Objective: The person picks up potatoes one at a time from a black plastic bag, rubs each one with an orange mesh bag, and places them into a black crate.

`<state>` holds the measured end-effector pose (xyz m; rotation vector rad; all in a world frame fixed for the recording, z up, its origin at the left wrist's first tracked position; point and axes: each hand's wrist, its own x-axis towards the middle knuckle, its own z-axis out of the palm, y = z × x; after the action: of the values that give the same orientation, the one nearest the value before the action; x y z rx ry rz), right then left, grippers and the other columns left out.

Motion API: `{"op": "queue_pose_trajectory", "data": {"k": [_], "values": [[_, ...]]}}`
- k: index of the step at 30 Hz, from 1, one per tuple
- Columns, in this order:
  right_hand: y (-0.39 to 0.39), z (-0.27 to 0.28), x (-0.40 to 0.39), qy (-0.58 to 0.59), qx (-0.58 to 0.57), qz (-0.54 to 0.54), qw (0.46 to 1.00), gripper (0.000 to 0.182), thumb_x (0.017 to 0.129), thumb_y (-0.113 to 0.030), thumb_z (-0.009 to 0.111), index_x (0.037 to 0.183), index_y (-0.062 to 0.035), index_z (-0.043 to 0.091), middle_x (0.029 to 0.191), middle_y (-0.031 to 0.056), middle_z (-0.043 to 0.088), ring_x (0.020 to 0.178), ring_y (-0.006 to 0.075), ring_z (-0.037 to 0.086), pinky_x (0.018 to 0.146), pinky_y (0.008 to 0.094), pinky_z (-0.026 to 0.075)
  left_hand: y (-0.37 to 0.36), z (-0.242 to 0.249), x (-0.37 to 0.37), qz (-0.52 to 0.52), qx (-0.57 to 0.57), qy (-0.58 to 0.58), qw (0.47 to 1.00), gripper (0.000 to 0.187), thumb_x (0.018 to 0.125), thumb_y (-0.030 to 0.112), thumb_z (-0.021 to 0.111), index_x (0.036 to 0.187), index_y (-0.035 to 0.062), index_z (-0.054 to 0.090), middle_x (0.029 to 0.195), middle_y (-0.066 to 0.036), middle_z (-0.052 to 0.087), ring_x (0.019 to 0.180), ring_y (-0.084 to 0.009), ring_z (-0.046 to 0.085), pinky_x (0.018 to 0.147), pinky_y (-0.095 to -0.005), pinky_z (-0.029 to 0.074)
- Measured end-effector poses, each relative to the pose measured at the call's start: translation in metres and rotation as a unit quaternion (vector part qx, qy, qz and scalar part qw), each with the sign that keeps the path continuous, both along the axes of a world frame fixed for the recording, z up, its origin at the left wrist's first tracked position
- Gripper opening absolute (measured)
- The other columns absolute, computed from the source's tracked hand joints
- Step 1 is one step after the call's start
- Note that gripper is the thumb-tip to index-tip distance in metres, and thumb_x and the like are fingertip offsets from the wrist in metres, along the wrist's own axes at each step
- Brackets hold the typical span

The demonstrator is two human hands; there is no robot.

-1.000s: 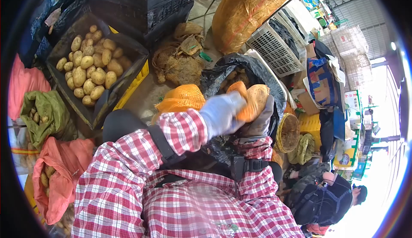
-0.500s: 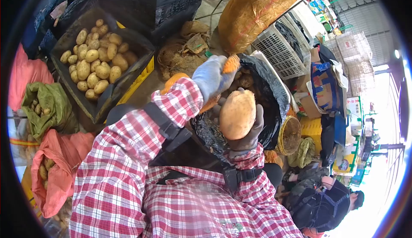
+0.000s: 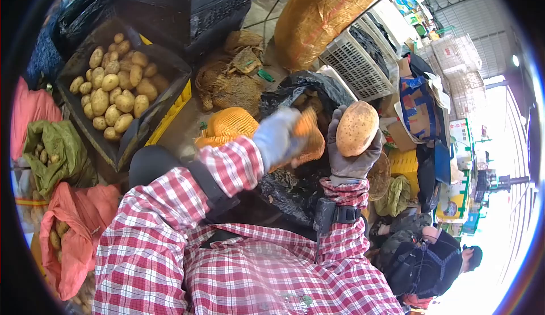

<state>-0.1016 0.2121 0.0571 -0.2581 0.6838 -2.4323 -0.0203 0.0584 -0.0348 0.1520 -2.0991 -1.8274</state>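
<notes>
My left hand, in a light blue-grey glove and blurred by motion, grips part of an orange mesh bag. More orange mesh bunches beside the left forearm. Gloved in grey, my right hand faces palm up with its fingers curled round a large brown-speckled potato. Both hands are over a container lined with black plastic, where some potatoes show dimly. The arms partly hide this container.
At left stands a dark-lined crate of potatoes. Green and pink sacks lie near it. Brown netting, an orange-gold sack and a white crate are beyond. A person is at lower right.
My right hand has moved right and slightly up with the potato, away from the left hand. My left hand has dropped lower with the mesh bag. The whole view has shifted a little.
</notes>
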Motion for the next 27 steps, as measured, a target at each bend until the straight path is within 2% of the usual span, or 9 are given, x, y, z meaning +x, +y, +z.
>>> {"op": "queue_pose_trajectory", "data": {"k": [3,6,9,14,16,17,19,26,27], "values": [[0.000,-0.003,0.010,-0.006,0.033,0.022,0.999,0.068,0.085,-0.046,0.066,0.135,-0.0026,0.048,0.128,0.0245,0.056,0.113,0.0374,0.059,0.091,0.0491,0.055,-0.022,0.060,-0.007,0.002,0.566,0.145,0.812,0.027,0.090,0.011,0.068,0.111,-0.0011,0.055,0.106,-0.011,0.060,0.094,-0.0120,0.060,0.081,-0.0240,0.054],[-0.012,-0.025,0.033,-0.011,0.095,0.017,0.995,0.074,0.086,-0.059,0.062,0.135,-0.0047,0.048,0.130,0.0193,0.056,0.110,0.0309,0.061,0.089,0.0456,0.055,-0.020,0.052,-0.015,0.100,0.264,0.199,0.938,0.030,0.088,0.019,0.069,0.108,0.0024,0.055,0.105,-0.014,0.059,0.095,-0.0230,0.062,0.080,-0.0291,0.055],[-0.040,-0.037,0.061,0.035,0.135,-0.004,0.990,0.071,0.089,-0.050,0.063,0.141,-0.0047,0.042,0.134,0.0136,0.054,0.122,0.0292,0.055,0.105,0.0471,0.044,-0.014,0.070,0.022,0.142,-0.218,0.145,0.955,0.036,0.079,0.024,0.074,0.105,0.0045,0.058,0.105,-0.019,0.058,0.097,-0.0388,0.060,0.080,-0.0425,0.053],[-0.024,-0.018,0.054,0.031,0.080,-0.004,0.996,0.067,0.089,-0.046,0.063,0.137,-0.0030,0.045,0.131,0.0172,0.055,0.120,0.0313,0.056,0.101,0.0483,0.047,-0.002,0.050,0.028,0.082,-0.152,0.036,0.984,0.038,0.081,0.023,0.071,0.114,0.0070,0.060,0.107,-0.020,0.063,0.100,-0.0386,0.061,0.082,-0.0409,0.052],[-0.003,-0.032,0.031,0.009,0.042,0.007,0.999,0.072,0.087,-0.053,0.062,0.136,-0.0036,0.047,0.129,0.0206,0.056,0.114,0.0335,0.059,0.092,0.0503,0.053,0.005,-0.042,-0.009,-0.003,0.075,-0.023,0.997,0.036,0.086,0.024,0.068,0.115,0.0048,0.060,0.105,-0.018,0.065,0.098,-0.0324,0.064,0.081,-0.0368,0.052],[-0.007,-0.021,0.033,0.003,0.045,0.000,0.999,0.070,0.089,-0.052,0.060,0.135,-0.0004,0.047,0.125,0.0217,0.058,0.106,0.0324,0.065,0.080,0.0430,0.061,0.003,-0.026,-0.006,-0.028,0.176,-0.019,0.984,0.032,0.090,0.024,0.064,0.116,0.0042,0.060,0.104,-0.014,0.065,0.096,-0.0264,0.063,0.080,-0.0340,0.052],[-0.007,-0.020,0.032,0.016,0.054,0.019,0.998,0.070,0.089,-0.054,0.058,0.134,-0.0011,0.048,0.127,0.0214,0.057,0.107,0.0330,0.064,0.086,0.0467,0.059,-0.003,0.009,-0.001,-0.059,0.379,-0.015,0.924,0.027,0.098,0.023,0.057,0.117,0.0031,0.059,0.102,-0.007,0.065,0.091,-0.0144,0.062,0.079,-0.0285,0.051],[-0.024,-0.024,0.054,0.067,0.244,-0.015,0.967,0.060,0.093,-0.045,0.058,0.137,-0.0052,0.047,0.129,0.0129,0.057,0.115,0.0262,0.059,0.100,0.0416,0.048,-0.004,0.035,-0.002,-0.001,0.408,0.006,0.913,0.026,0.102,0.024,0.052,0.119,0.0053,0.058,0.109,-0.006,0.063,0.099,-0.0140,0.061,0.086,-0.0286,0.052],[-0.023,-0.027,0.055,0.102,0.255,-0.027,0.961,0.060,0.094,-0.044,0.058,0.137,-0.0055,0.046,0.130,0.0129,0.057,0.117,0.0271,0.059,0.102,0.0433,0.047,-0.006,0.036,-0.004,0.002,0.527,0.043,0.848,0.023,0.101,0.022,0.053,0.117,0.0054,0.058,0.106,-0.005,0.063,0.098,-0.0134,0.061,0.085,-0.0273,0.052]]}}
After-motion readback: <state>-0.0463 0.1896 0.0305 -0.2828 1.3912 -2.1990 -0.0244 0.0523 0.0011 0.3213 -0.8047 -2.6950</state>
